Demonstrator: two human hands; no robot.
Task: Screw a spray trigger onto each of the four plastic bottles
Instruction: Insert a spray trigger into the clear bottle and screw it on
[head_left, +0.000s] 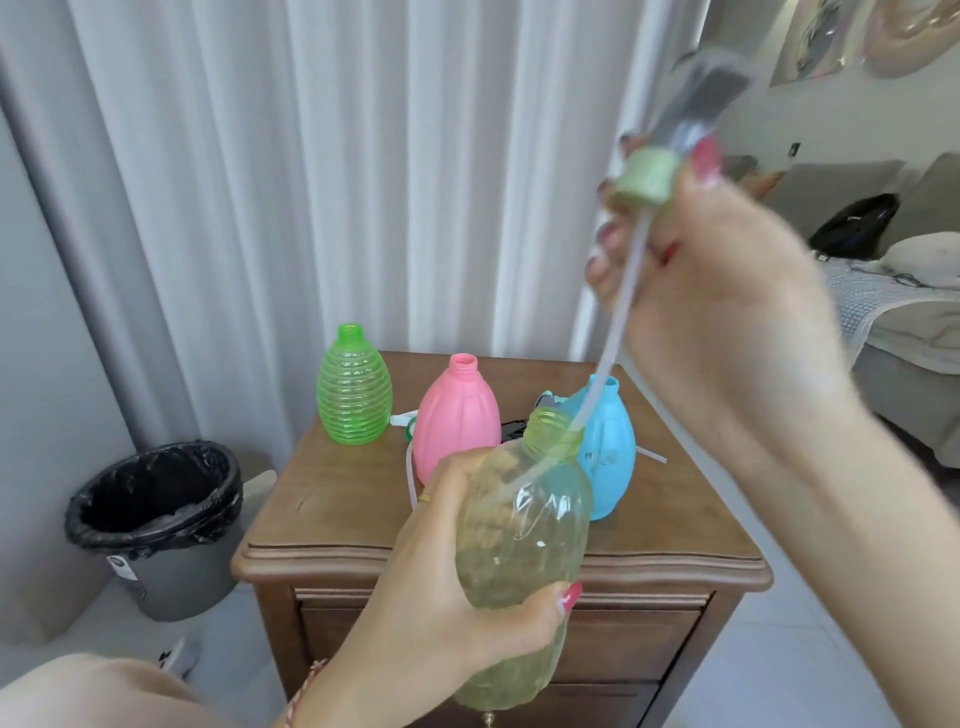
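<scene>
Up above the wooden nightstand (332, 525), the left hand (457, 587) is wrapped tight around a yellow-green bottle (524, 540), tilted with its open neck toward the right hand (722, 312), which is closed on a spray trigger (647, 176) by its pale green collar, the head a blur above the fingers. From that grip the dip tube (615, 332) slants down and threads through the neck into the held bottle. Beyond the left hand's grip, a ribbed green bottle (355, 387), a pink bottle (460, 415) and a blue bottle (608, 452) stand capless on the nightstand, with loose trigger parts lying between them.
</scene>
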